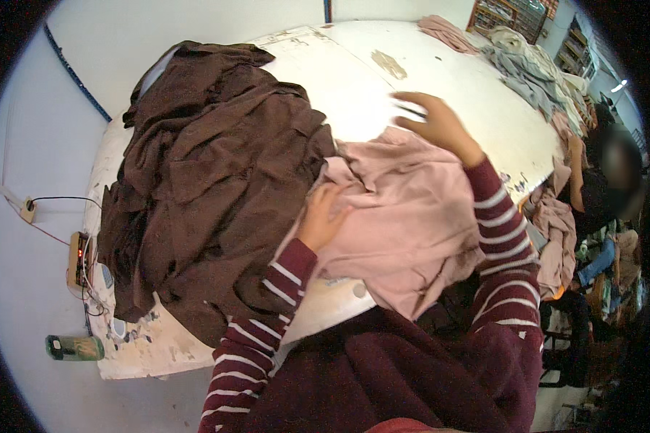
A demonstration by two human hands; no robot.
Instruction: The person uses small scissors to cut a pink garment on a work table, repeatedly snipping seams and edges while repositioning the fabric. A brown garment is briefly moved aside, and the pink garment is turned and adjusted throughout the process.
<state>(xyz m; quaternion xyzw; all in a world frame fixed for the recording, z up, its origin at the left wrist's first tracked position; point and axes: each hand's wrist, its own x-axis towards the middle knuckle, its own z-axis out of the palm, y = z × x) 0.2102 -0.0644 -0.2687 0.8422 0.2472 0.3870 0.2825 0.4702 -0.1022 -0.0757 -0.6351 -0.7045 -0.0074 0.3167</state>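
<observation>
A pale pink garment (412,195) is spread over the near edge of the white table, and its lower end hangs off. My left hand (323,218) lies on the garment's left part, fingers spread and thumb apart, holding nothing. Raised just beyond the garment's far right edge is my right hand (440,128), its fingers curled and smeared by motion. A thin dark object (410,110) shows between the right thumb and fingers; its kind is unclear. Left of the pink garment, close to my left hand, rises a big heap of dark brown garments (217,173).
The white table (339,79) has worn patches. Pink cloth (448,34) and a grey-white cloth pile (523,68) lie along its far right side. At the right sits another person (592,169) beside more pink cloth (555,231). A power strip (78,260) and a green bottle (74,348) are at the left.
</observation>
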